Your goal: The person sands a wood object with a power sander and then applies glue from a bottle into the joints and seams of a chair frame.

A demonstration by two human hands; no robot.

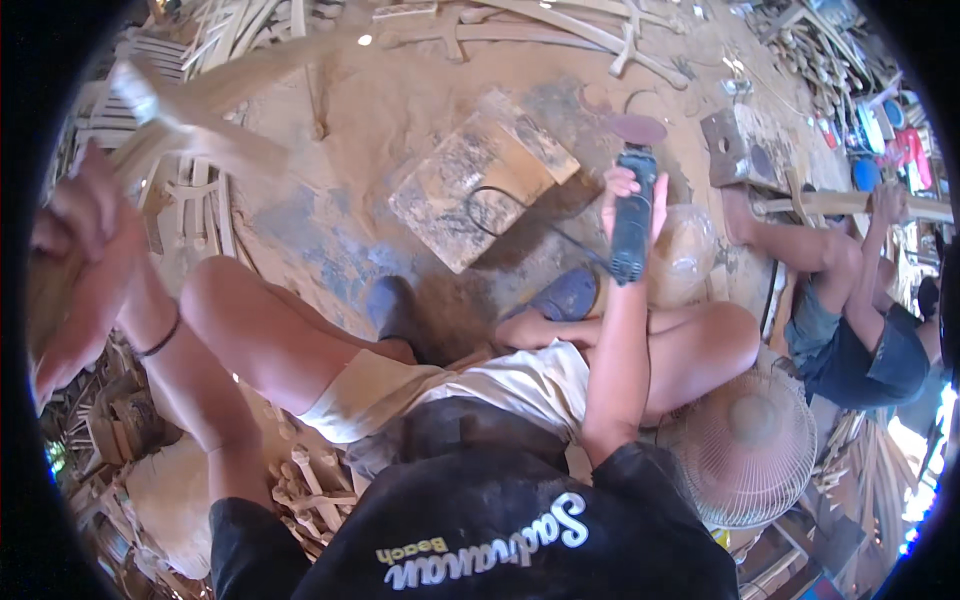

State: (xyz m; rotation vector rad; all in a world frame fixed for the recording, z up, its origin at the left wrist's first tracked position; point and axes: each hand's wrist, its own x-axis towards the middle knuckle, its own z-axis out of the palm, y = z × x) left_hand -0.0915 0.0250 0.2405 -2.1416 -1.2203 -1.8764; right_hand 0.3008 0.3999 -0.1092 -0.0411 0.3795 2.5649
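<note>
At the far left, my left hand [85, 220] is raised and closed round the grip end of a wooden sword [215, 140]. The sword is smeared by motion; its crosspiece and blade stretch up and to the right. Around the body of a dark angle grinder [634, 225] my right hand [655, 205] is wrapped, right of centre. A reddish-brown sanding disc [638, 128] sits at the grinder's far end, apart from the sword. The grinder's cable runs left from its near end toward a dusty wooden block [450, 200] on the floor in front of me.
Wooden sword pieces [540, 35] lie along the far floor, with more stacked left. A mesh-covered fan [745, 445] stands by my right knee, near a clear plastic bag [685, 250]. Another person [860, 320] sits at the right, holding a long wooden piece beside a second block [745, 150].
</note>
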